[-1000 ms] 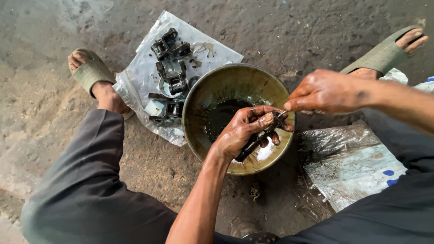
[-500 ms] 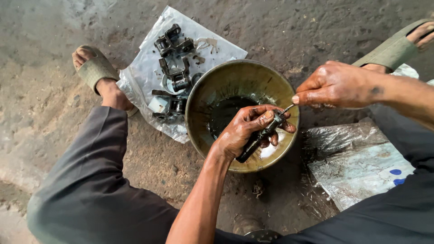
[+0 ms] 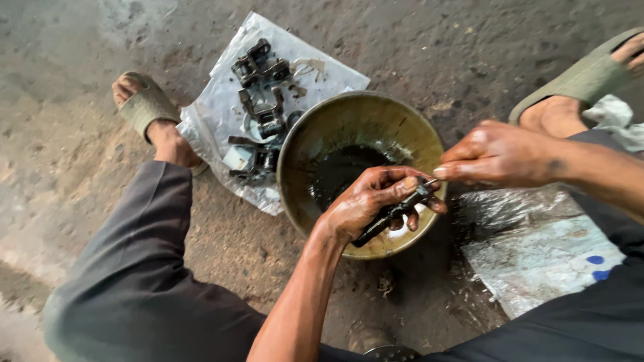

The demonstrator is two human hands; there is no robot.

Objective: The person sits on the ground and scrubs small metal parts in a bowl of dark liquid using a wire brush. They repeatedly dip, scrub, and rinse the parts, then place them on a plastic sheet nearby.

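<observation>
Bowl (image 3: pixel 315 134) of dark liquid beneath us, our left hand (image 3: pixel 365 204) gripping a black metal part (image 3: pixel 392 216) lying diagonally, upper end toward our right hand (image 3: pixel 496 155), fingertips pinched closed on its tip.

Rough grey-brown concrete floor (image 3: pixel 429 40), stained and gritty; darker oily patch near the bottom. Flat, dim daylight, soft shadows only.

The person's left hand (image 3: pixel 365 204) reaches up from the lower middle with a bare forearm, fingers curled closed, thumb pressed on top. The right hand (image 3: pixel 493 155) comes in from the right side, its fingertips pinched together and meeting the left thumb. Both hands look dark and greasy.
</observation>
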